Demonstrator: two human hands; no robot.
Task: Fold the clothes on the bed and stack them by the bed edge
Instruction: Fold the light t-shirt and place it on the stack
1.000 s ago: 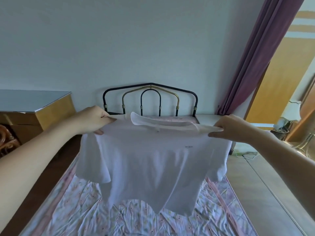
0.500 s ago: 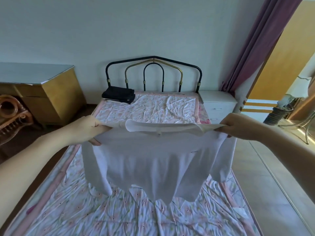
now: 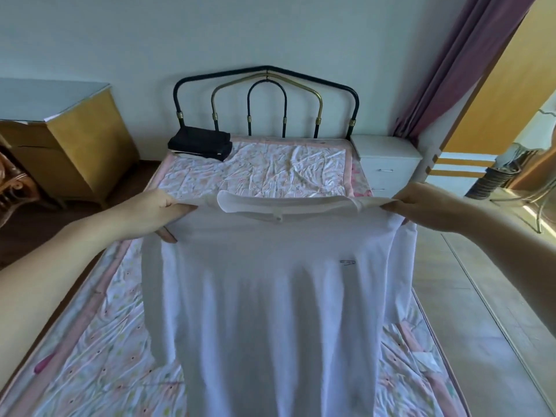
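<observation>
A white collared shirt (image 3: pixel 270 296) hangs spread out over the bed (image 3: pixel 99 356), its collar at the top and its hem down near the bottom of the view. My left hand (image 3: pixel 150 215) grips the shirt's left shoulder. My right hand (image 3: pixel 421 209) grips the right shoulder, so the shirt is stretched between the two. Both sleeves hang folded back behind the body. A folded black stack of clothes (image 3: pixel 200 142) lies at the head of the bed on the left, by the headboard.
The black and brass metal headboard (image 3: pixel 264 100) stands against the wall. A white nightstand (image 3: pixel 388 164) is right of the bed, a yellow wooden cabinet (image 3: pixel 78 145) left of it. A purple curtain (image 3: pixel 451 70) hangs at the right, over tiled floor (image 3: pixel 481 311).
The shirt has come down and towards me, and now hangs lower over the bed. The view has tilted down, which brings the head of the bed and the black stack into sight.
</observation>
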